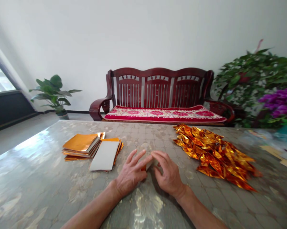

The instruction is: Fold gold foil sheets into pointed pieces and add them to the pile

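A small piece of foil paper (143, 168), orange on one side and pale on the other, lies on the table between my hands, mostly covered by fingers. My left hand (133, 173) has its thumb and index finger about the paper's left part, while its other fingers spread over the tabletop. On the right side, my right hand (168, 173) curls with its fingertips at the paper's far edge, index finger meeting the left one. To the left sit a stack of orange foil sheets (80, 142) and a second stack with a pale sheet (106, 155) on top.
A heap of folded shiny gold-orange foil pieces (212, 152) lies to the right on the patterned table (69, 197). Clear plastic bags (260, 136) are at the right edge. Beyond the table stand a wooden bench (156, 89), a potted plant (54, 92) and purple flowers (280, 101).
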Demonstrator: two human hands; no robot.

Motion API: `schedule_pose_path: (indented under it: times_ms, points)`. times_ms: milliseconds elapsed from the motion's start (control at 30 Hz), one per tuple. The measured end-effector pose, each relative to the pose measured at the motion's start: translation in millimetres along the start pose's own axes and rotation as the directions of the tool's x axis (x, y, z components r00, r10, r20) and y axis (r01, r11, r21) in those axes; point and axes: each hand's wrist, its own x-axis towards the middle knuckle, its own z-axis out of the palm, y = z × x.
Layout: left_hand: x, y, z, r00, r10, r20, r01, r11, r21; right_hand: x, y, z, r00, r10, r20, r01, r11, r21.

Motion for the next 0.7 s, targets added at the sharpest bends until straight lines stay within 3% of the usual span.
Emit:
schedule_pose_path:
  times_ms: [100, 233, 300, 533, 633, 700]
  points:
    - [-1.5, 0.1, 0.6, 1.000, 0.006, -0.016, -0.006, 1.000, 0.011, -2.8, -7.1, 0.3, 0.997, 0.053, 0.051, -0.057, 0.996, 0.075]
    - [-3.2, -1.3, 1.6, 0.999, 0.018, -0.030, -0.017, 1.000, 0.020, -4.0, -12.2, 5.9, 0.961, 0.269, 0.072, -0.278, 0.943, 0.184]
    - [-2.7, -1.4, 2.5, 0.998, 0.030, -0.049, -0.028, 0.999, 0.033, -2.8, -11.9, 7.9, 0.944, 0.323, 0.059, -0.329, 0.922, 0.205]
    - [1.2, 1.8, 0.7, 0.938, 0.089, -0.336, -0.105, 0.994, -0.029, 0.9, -8.6, 8.7, 0.984, 0.161, 0.070, -0.176, 0.917, 0.357]
    - [0.6, 2.1, -3.2, 0.918, -0.040, -0.395, -0.030, 0.985, -0.168, 2.2, -5.3, 8.8, 0.975, 0.220, -0.029, -0.186, 0.883, 0.430]
    - [0.8, 1.0, -4.6, 0.913, -0.164, -0.373, 0.073, 0.966, -0.248, 3.2, -0.8, 9.5, 0.962, 0.263, -0.077, -0.197, 0.860, 0.471]
